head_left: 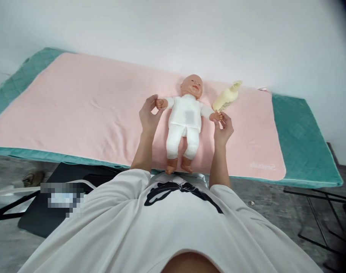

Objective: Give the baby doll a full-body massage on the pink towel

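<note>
A baby doll (185, 110) with a bald head and a white cloth body lies face up, its arms stretched out to both sides and its bare feet toward me. My left hand (149, 113) pinches the doll's hand on the left between thumb and fingers. On the other side, my right hand (224, 128) has thumb and fingers closed on the doll's other hand. Just beyond my right hand, a pale yellow pump bottle (226, 98) lies tilted beside the doll, with printing on its side.
Under the doll is a pink mat (104, 98) on a green quilted pad (298, 140). A white wall (161, 34) rises behind. Below the front edge are a black chair (39, 216) at left and a black metal frame (318, 216) at right.
</note>
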The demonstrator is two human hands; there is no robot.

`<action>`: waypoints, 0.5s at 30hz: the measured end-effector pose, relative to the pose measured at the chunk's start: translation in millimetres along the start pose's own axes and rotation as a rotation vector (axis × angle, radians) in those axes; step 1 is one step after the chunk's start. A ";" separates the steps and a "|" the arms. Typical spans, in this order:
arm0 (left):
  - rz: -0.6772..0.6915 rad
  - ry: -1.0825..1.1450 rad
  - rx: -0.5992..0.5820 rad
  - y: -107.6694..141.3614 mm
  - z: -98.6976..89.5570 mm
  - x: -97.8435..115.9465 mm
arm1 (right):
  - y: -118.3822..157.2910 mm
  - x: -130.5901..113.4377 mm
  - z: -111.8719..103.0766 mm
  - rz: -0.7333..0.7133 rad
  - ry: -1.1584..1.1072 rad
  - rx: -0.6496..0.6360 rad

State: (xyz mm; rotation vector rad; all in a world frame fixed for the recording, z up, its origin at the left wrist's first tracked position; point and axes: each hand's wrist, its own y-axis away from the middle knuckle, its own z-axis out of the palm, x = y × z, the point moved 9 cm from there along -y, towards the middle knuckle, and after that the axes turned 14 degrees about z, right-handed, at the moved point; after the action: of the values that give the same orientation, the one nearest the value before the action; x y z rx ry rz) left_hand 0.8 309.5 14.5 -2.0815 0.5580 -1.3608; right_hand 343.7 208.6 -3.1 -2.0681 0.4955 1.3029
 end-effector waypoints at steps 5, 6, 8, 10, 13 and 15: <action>0.144 -0.073 -0.207 0.6 47.1 37.5 | 26.4 -36.8 35.2 -0.210 0.186 -0.116; 0.171 -0.083 -0.266 2.6 57.0 44.1 | 31.7 -40.2 43.0 -0.238 0.226 -0.142; 0.218 -0.096 -0.375 7.8 74.1 56.1 | 40.6 -43.0 58.0 -0.276 0.284 -0.201; 0.249 -0.108 -0.453 13.3 86.0 64.9 | 46.4 -42.3 70.8 -0.296 0.306 -0.261; 0.272 -0.124 -0.511 20.0 96.0 70.5 | 49.5 -38.8 82.4 -0.307 0.305 -0.307; 0.298 -0.116 -0.531 24.0 100.2 72.5 | 50.0 -36.4 87.4 -0.313 0.307 -0.326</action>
State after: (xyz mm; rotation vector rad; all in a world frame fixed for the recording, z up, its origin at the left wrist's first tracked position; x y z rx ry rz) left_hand 120.6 270.7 16.6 -2.3374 1.2305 -0.9830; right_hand 239.6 231.6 -13.0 -2.5133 0.0774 0.9333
